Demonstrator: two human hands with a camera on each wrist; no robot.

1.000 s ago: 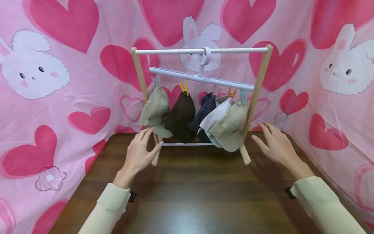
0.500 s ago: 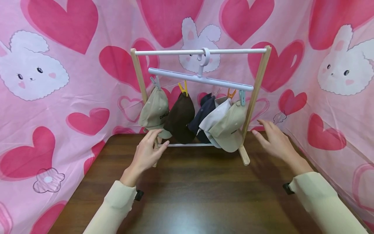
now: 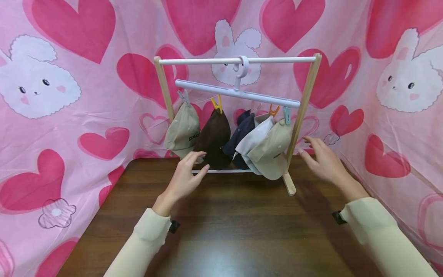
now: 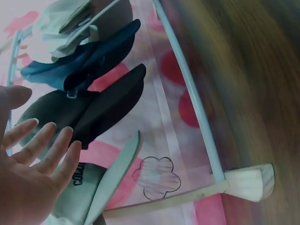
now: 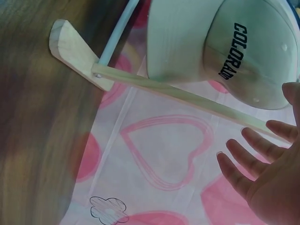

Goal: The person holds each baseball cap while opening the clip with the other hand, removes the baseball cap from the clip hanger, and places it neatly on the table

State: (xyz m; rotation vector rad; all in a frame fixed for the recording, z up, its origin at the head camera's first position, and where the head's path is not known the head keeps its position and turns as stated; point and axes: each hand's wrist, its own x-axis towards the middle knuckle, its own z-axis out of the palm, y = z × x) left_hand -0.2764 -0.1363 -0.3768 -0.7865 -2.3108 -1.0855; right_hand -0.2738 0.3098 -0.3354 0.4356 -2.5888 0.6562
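Several baseball caps hang by clips from a pale lilac hanger (image 3: 238,91), which slopes down to the right. A beige cap (image 3: 183,129) is at its left end, beside a dark brown cap (image 3: 214,136). Farther right crowd a navy cap (image 3: 241,132), a white cap (image 3: 256,134) and another beige cap (image 3: 275,148), lettered in the right wrist view. My left hand (image 3: 185,175), fingers spread and holding nothing, overlaps the left beige cap's brim. My right hand (image 3: 323,163) is beside the rack's right post, relaxed, with nothing in it.
The rack (image 3: 308,88) has wooden posts and a white top rod (image 3: 200,61) carrying the hanger. It stands toward the back of a dark wooden table (image 3: 235,227). A pink cloth (image 3: 138,30) with hearts and rabbits surrounds the back and sides.
My left hand has moved right, from the rack's left foot to in front of the left beige cap's brim. My right hand has risen slightly. Hanger and caps look unchanged.
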